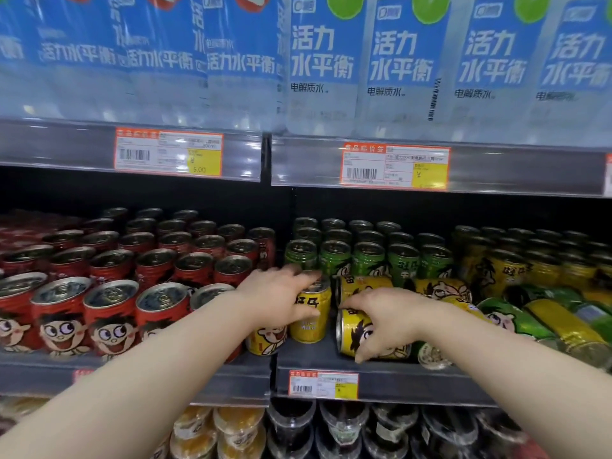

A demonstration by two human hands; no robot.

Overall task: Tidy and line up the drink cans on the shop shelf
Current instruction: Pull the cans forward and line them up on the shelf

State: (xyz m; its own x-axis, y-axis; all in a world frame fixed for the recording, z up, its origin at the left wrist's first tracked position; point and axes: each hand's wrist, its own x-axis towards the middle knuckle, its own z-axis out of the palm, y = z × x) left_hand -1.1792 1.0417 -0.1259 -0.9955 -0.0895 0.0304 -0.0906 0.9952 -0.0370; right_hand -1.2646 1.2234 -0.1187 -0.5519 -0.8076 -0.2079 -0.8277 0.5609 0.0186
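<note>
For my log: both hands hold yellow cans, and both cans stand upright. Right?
Not quite: in the head view the sideways can in the right hand lies on its side. Only the upright can in the left hand stands. Both are yellow.

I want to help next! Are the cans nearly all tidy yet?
Partly. Done: red cans and green cans stand in rows. In hand: the left hand holds an upright yellow can, the right hand grips a toppled yellow can. Left: the fallen cans lying further right.
</note>
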